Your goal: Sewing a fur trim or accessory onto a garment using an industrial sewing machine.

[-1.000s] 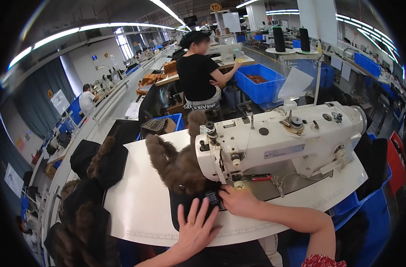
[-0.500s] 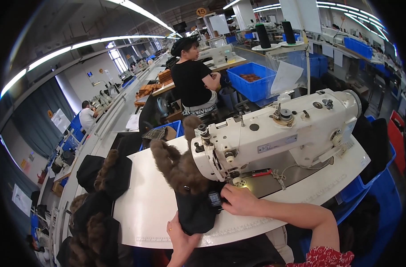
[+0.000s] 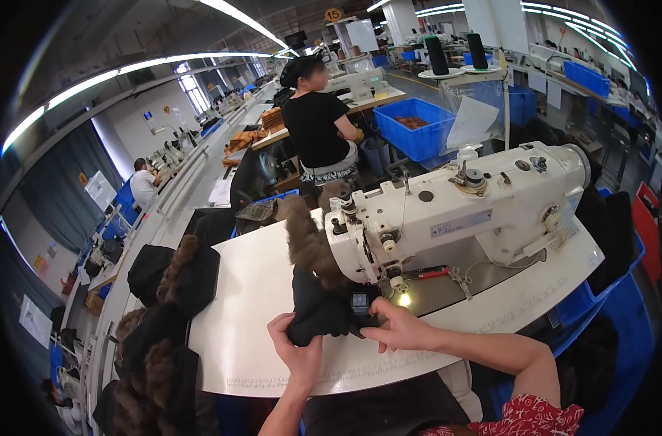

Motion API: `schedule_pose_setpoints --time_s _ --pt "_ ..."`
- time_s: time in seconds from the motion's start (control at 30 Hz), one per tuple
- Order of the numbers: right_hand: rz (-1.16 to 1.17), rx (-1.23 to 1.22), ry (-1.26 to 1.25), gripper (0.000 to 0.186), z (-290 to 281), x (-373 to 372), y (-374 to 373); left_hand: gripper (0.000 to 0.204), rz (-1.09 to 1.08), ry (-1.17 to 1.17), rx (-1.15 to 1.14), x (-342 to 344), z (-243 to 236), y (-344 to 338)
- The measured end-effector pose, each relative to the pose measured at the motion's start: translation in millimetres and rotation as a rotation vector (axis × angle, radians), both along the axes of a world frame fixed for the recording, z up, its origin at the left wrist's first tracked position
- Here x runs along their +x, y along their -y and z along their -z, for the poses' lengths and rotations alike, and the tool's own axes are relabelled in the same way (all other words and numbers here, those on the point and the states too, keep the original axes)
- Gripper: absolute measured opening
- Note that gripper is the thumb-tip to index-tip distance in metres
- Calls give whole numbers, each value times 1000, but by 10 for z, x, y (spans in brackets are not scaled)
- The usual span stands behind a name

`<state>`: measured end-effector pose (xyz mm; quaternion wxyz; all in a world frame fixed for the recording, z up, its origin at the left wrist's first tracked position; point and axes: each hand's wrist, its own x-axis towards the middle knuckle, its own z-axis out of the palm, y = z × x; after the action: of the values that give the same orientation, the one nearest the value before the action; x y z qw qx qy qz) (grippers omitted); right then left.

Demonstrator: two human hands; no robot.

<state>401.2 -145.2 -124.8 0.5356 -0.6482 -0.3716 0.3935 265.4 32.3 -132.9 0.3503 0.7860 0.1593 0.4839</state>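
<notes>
A black fabric piece (image 3: 316,309) trimmed with brown fur (image 3: 307,240) lies on the white sewing table, partly tucked beside the head of the white sewing machine (image 3: 447,207). A small dark label (image 3: 359,303) with a grey square shows on the fabric. My left hand (image 3: 299,356) is closed on the fabric's near left edge, thumb and fingers gripping it. At its right edge, just below the label, my right hand (image 3: 400,328) pinches the fabric near the lit needle area. Part of the fur is hidden behind the machine head.
Red-handled snippers (image 3: 432,272) and a looped cord (image 3: 460,282) lie on the machine bed. More black pieces with brown fur (image 3: 160,349) are heaped left of the table (image 3: 244,312). Blue bins (image 3: 418,129) stand around. A person in black (image 3: 316,123) is beyond the machine.
My left hand has moved up the fabric's left edge, bunching it. The right hand has shifted slightly right and down. The fur has swung upright against the machine head, and the label has moved right.
</notes>
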Motion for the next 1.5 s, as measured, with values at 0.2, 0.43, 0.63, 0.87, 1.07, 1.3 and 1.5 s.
schedule_pose_setpoints --time_s 0.2,0.43,0.63,0.87,1.07,1.3,1.5 --pt "278 165 431 35 215 -105 10 61 78 -26 7 -138 130 57" --pt "167 -82 973 40 170 84 -73 88 -70 -565 248 -614 162 48" --pt "321 101 959 40 344 29 -17 67 25 -934 -3 -872 -230 308" --pt "301 123 685 35 390 147 23 41 488 -521 -1176 -518 -280 387" --pt "263 297 813 40 353 121 44 38 454 -61 -1256 -152 -12 533" --pt "120 249 783 47 247 52 80 45 332 250 -1119 522 255 257" --pt "-5 341 762 66 304 42 -75 39 588 18 -1251 528 279 -214"
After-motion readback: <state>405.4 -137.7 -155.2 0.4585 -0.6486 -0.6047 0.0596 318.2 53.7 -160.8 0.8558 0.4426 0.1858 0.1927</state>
